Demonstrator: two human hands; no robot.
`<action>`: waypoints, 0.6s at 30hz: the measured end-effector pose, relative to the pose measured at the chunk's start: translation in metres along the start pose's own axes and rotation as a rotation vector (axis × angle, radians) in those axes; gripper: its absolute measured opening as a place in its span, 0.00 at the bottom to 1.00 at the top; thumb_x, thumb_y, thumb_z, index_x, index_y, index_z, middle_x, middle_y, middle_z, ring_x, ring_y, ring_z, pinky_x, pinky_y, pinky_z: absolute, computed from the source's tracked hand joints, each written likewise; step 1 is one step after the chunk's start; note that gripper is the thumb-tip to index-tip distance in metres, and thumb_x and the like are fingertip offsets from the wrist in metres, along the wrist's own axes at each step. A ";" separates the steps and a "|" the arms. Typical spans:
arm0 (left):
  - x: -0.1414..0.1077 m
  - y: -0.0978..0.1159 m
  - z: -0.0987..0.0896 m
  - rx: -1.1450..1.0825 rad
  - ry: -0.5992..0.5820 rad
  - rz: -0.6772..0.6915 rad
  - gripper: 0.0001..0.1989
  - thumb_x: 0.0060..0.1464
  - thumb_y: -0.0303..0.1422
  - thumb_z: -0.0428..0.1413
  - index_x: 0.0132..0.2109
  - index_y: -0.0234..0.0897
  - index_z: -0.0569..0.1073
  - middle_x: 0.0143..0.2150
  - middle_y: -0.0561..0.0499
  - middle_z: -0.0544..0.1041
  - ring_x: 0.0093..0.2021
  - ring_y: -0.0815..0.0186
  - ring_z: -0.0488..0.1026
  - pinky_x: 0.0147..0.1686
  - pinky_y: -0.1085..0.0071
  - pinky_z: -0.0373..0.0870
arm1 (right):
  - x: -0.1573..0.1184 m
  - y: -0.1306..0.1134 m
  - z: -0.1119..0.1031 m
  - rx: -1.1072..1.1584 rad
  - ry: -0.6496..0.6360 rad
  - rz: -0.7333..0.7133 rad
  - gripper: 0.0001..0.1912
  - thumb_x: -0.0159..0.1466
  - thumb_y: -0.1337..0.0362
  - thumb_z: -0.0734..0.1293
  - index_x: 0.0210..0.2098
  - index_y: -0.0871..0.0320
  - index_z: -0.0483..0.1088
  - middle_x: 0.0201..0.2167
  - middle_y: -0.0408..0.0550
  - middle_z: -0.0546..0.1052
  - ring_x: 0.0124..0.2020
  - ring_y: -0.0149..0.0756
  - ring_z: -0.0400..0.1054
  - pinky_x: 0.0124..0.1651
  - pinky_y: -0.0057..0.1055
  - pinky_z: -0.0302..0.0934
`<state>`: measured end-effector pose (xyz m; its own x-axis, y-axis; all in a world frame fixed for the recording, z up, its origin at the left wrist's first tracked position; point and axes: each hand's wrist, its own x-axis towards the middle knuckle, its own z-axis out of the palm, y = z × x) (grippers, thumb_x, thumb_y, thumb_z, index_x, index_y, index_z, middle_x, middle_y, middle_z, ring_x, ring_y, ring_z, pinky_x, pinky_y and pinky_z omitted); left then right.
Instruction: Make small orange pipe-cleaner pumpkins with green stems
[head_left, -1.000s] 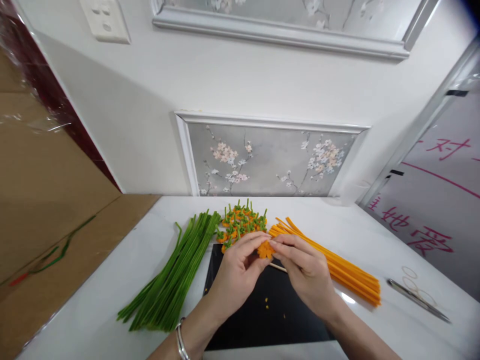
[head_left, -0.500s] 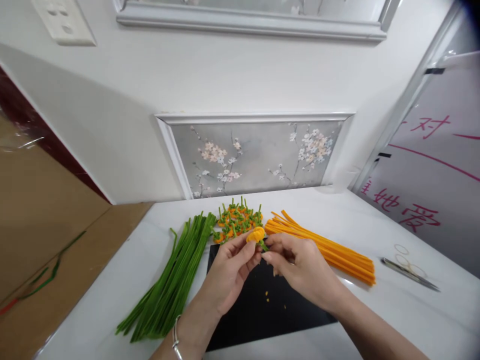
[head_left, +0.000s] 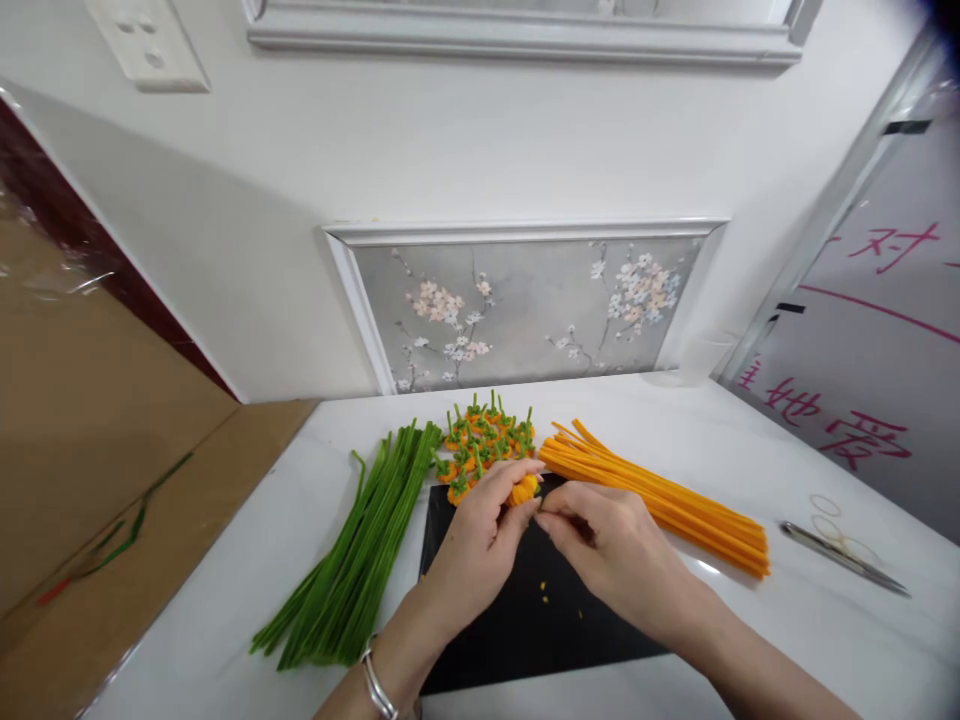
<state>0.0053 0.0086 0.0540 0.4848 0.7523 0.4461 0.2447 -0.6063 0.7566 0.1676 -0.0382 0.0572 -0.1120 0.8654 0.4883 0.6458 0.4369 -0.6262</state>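
Observation:
My left hand is closed around a small orange pipe-cleaner pumpkin, its ribbed side facing me. A bit of green pokes out at the pumpkin's right side. My right hand pinches thumb and forefinger together just beside the green part; what lies between those fingertips is hidden. Behind the left hand stand several finished-looking pumpkins with green upright stems. Both hands are above a black mat.
A bundle of green pipe cleaners lies to the left, and orange pipe cleaners to the right. Further right are a slim pointed silver tool and thin pale rings. Cardboard borders the white table on the left.
My left hand has rolled over the pumpkin, tipping its green side to the right and covering more of it. The right hand's pinch has shifted slightly; the whole view has moved a little.

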 end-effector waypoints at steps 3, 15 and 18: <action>0.001 0.003 -0.004 0.017 -0.014 0.052 0.15 0.61 0.25 0.49 0.53 0.41 0.69 0.51 0.48 0.73 0.52 0.64 0.70 0.54 0.67 0.65 | 0.000 -0.003 -0.005 0.030 -0.047 0.022 0.08 0.62 0.70 0.64 0.28 0.57 0.71 0.22 0.41 0.72 0.23 0.31 0.66 0.27 0.26 0.57; 0.000 0.008 -0.005 0.036 0.021 0.110 0.16 0.60 0.25 0.49 0.53 0.40 0.70 0.50 0.46 0.72 0.52 0.62 0.70 0.53 0.65 0.66 | 0.000 -0.007 -0.011 0.050 -0.110 -0.008 0.09 0.62 0.72 0.63 0.25 0.57 0.67 0.20 0.39 0.69 0.22 0.29 0.63 0.26 0.25 0.54; 0.001 0.011 -0.007 0.010 0.016 0.078 0.15 0.61 0.26 0.49 0.53 0.40 0.71 0.50 0.46 0.73 0.52 0.62 0.70 0.54 0.65 0.66 | 0.000 -0.006 -0.013 0.052 -0.080 -0.017 0.08 0.62 0.71 0.64 0.27 0.57 0.68 0.20 0.39 0.70 0.22 0.29 0.64 0.25 0.26 0.54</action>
<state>0.0022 0.0042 0.0663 0.4892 0.7068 0.5109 0.2155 -0.6656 0.7145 0.1734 -0.0438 0.0688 -0.1839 0.8738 0.4501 0.6036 0.4618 -0.6500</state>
